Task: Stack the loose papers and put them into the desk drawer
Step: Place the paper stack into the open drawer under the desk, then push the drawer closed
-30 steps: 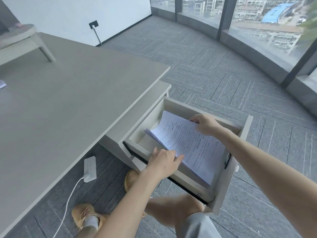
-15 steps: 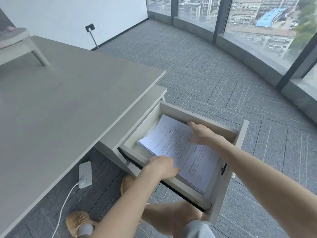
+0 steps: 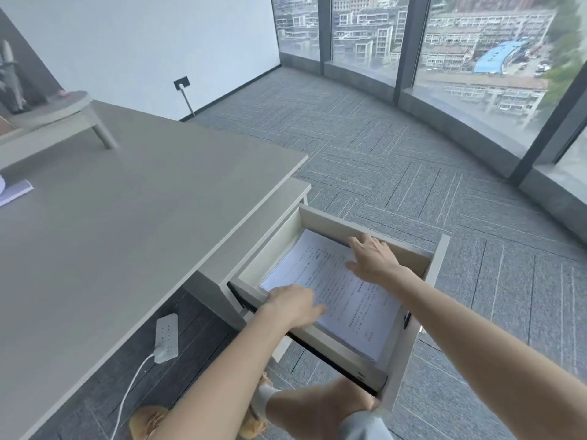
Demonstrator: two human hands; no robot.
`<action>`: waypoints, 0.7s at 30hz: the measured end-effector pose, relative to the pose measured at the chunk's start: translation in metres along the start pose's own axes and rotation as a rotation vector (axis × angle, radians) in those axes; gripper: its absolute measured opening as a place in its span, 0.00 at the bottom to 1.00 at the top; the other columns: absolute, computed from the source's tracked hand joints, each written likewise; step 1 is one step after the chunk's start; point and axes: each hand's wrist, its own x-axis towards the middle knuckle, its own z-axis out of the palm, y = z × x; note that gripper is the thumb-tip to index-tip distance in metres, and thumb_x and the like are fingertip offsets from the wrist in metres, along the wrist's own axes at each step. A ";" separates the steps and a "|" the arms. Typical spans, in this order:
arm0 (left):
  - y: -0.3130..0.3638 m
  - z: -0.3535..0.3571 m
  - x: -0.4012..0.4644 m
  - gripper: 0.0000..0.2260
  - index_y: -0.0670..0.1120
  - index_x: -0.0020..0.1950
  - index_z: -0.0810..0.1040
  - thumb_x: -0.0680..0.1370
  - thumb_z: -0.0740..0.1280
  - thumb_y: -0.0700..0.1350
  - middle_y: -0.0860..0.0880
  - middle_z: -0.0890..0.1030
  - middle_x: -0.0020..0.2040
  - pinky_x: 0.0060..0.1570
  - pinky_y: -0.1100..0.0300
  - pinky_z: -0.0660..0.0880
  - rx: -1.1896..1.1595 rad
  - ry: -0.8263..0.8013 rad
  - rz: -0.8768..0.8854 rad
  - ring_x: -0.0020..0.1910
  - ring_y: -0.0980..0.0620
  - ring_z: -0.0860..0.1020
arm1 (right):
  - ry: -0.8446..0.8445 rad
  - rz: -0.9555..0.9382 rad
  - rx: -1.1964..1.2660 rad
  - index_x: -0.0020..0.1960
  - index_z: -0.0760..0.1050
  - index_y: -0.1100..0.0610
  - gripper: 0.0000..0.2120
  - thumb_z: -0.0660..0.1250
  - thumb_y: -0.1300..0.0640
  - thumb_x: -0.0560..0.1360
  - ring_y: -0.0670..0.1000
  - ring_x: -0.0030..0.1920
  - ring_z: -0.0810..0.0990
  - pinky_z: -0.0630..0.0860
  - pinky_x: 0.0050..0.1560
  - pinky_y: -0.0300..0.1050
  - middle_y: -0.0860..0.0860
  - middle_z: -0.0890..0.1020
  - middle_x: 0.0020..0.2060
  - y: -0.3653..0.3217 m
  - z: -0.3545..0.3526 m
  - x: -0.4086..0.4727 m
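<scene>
A stack of printed white papers (image 3: 343, 296) lies flat inside the open desk drawer (image 3: 409, 350), which is pulled out from under the grey desk (image 3: 127, 223). My left hand (image 3: 293, 304) rests on the near edge of the stack, over the drawer's near wall, fingers curled on the sheets. My right hand (image 3: 371, 258) lies on the far part of the stack with its fingers spread toward the drawer's far wall.
A white power strip (image 3: 166, 337) with its cord lies on the floor under the desk. A small raised stand (image 3: 60, 112) and a notebook (image 3: 14, 192) sit on the desk's left side. Grey carpet and curved glass windows fill the right. My legs are below the drawer.
The stack has dropped from a tilt to lie flat in the drawer. Both hands lowered with it and now rest on top.
</scene>
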 end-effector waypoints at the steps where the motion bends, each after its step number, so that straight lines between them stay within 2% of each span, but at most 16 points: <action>1: -0.004 -0.006 -0.004 0.26 0.46 0.68 0.73 0.81 0.55 0.62 0.42 0.79 0.64 0.56 0.50 0.72 -0.024 0.041 -0.003 0.62 0.41 0.77 | 0.007 0.002 0.016 0.72 0.67 0.56 0.27 0.67 0.46 0.77 0.61 0.65 0.76 0.70 0.66 0.55 0.59 0.74 0.64 0.000 -0.005 -0.006; 4: -0.021 -0.025 -0.014 0.24 0.47 0.71 0.72 0.81 0.58 0.60 0.42 0.79 0.65 0.56 0.50 0.73 -0.103 0.207 -0.001 0.62 0.41 0.78 | 0.035 0.022 0.092 0.71 0.69 0.56 0.24 0.65 0.49 0.78 0.60 0.64 0.76 0.70 0.65 0.55 0.58 0.75 0.64 0.003 -0.021 -0.034; 6: -0.035 -0.041 -0.022 0.24 0.48 0.73 0.70 0.80 0.60 0.57 0.44 0.78 0.69 0.60 0.50 0.75 -0.153 0.333 0.023 0.65 0.41 0.77 | 0.111 0.034 0.192 0.70 0.72 0.56 0.21 0.61 0.59 0.77 0.59 0.63 0.76 0.70 0.65 0.54 0.57 0.75 0.65 0.006 -0.029 -0.058; 9: -0.054 -0.068 -0.034 0.20 0.47 0.72 0.72 0.81 0.63 0.50 0.45 0.77 0.70 0.63 0.52 0.73 -0.205 0.519 0.074 0.67 0.43 0.75 | 0.293 0.086 0.301 0.70 0.75 0.57 0.28 0.59 0.70 0.72 0.59 0.65 0.74 0.67 0.66 0.51 0.55 0.75 0.67 0.016 -0.037 -0.100; 13: -0.076 -0.088 -0.040 0.21 0.44 0.72 0.72 0.80 0.64 0.46 0.43 0.73 0.73 0.71 0.49 0.66 -0.166 0.688 0.067 0.75 0.43 0.67 | 0.462 0.263 0.339 0.69 0.73 0.57 0.26 0.60 0.69 0.71 0.62 0.65 0.73 0.67 0.67 0.57 0.58 0.73 0.69 0.037 -0.027 -0.145; 15: -0.084 -0.089 -0.040 0.25 0.46 0.77 0.65 0.80 0.63 0.48 0.41 0.65 0.79 0.76 0.47 0.58 -0.036 0.633 0.012 0.80 0.42 0.58 | 0.382 0.358 0.413 0.75 0.66 0.57 0.29 0.60 0.65 0.74 0.62 0.68 0.72 0.67 0.67 0.58 0.59 0.69 0.71 0.048 -0.017 -0.159; 17: -0.093 -0.088 -0.040 0.31 0.49 0.81 0.55 0.80 0.62 0.51 0.41 0.54 0.82 0.77 0.42 0.51 0.088 0.516 -0.059 0.81 0.40 0.50 | 0.227 0.393 0.539 0.80 0.58 0.56 0.34 0.62 0.62 0.75 0.62 0.69 0.71 0.69 0.67 0.57 0.60 0.67 0.72 0.053 -0.006 -0.166; 19: -0.102 -0.084 -0.039 0.35 0.51 0.83 0.47 0.80 0.62 0.53 0.44 0.47 0.83 0.77 0.38 0.49 0.106 0.437 -0.123 0.81 0.38 0.47 | 0.125 0.379 0.643 0.79 0.58 0.57 0.33 0.63 0.62 0.76 0.60 0.66 0.74 0.72 0.62 0.52 0.61 0.70 0.71 0.052 0.000 -0.168; 21: -0.113 -0.079 -0.036 0.39 0.54 0.82 0.42 0.79 0.63 0.53 0.49 0.43 0.84 0.75 0.34 0.50 0.077 0.410 -0.136 0.81 0.37 0.46 | 0.125 0.368 0.731 0.77 0.62 0.57 0.30 0.62 0.66 0.76 0.59 0.65 0.76 0.74 0.59 0.50 0.60 0.74 0.69 0.050 0.002 -0.167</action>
